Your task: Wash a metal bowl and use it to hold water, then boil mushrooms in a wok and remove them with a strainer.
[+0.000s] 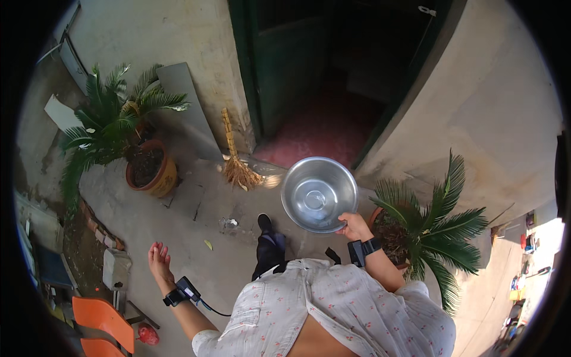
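My right hand (pixel 354 226) grips the near right rim of a round stainless steel basin (pixel 317 196), held out in front of my body. Some shiny residue or glare shows at the basin's bottom; which of these I cannot tell. Out to the left, my left hand (pixel 159 263) hangs over the concrete floor with its fingers apart, holding nothing. Both wrists wear black strapped devices, and a cable runs from the left one. A straw broom (pixel 236 165) leans on the wall beyond the basin, to its left.
Ahead is an open green door (pixel 285 67) with a reddish floor (pixel 325 129) inside. Potted cycads stand left, in a yellow-brown pot (pixel 156 174), and right, in a terracotta pot (pixel 377 218). A grey board (pixel 187 102) leans on the wall. Orange chairs (pixel 102 319) are at the lower left.
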The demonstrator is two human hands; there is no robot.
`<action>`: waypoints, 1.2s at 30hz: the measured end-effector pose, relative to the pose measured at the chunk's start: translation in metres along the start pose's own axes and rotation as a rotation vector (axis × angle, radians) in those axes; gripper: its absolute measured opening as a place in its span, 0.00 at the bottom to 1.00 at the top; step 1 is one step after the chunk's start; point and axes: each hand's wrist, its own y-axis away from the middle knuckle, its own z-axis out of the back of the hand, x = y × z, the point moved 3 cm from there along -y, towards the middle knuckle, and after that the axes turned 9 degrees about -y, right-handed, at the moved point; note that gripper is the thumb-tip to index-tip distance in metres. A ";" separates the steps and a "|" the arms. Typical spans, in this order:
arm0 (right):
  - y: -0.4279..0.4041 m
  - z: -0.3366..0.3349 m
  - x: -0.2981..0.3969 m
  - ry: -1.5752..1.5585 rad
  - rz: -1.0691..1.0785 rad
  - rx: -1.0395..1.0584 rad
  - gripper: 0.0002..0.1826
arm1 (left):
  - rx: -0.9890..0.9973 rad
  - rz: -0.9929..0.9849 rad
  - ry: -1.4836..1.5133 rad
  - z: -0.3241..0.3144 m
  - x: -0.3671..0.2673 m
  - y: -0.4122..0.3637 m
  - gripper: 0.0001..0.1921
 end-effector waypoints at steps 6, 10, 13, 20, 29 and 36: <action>-0.159 -0.029 0.125 -0.121 0.048 -0.172 0.10 | 0.169 -0.106 0.065 -0.231 -0.098 -0.221 0.18; -0.236 -0.039 0.206 -0.232 0.084 -0.250 0.10 | 0.620 -0.093 -0.040 -0.467 -0.173 -0.273 0.14; -0.290 -0.047 0.271 -0.204 0.144 -0.266 0.12 | 0.936 -0.141 -0.237 -0.627 -0.203 -0.292 0.12; -0.414 0.000 0.391 -0.226 0.115 -0.347 0.14 | 1.407 0.013 -0.526 -0.917 -0.257 -0.285 0.30; -0.531 0.034 0.587 -0.241 0.261 -0.514 0.15 | 1.675 0.235 -0.696 -1.172 -0.236 -0.310 0.18; -0.597 0.095 0.688 -0.301 0.396 -0.623 0.17 | 1.754 0.308 -0.959 -1.370 -0.280 -0.288 0.16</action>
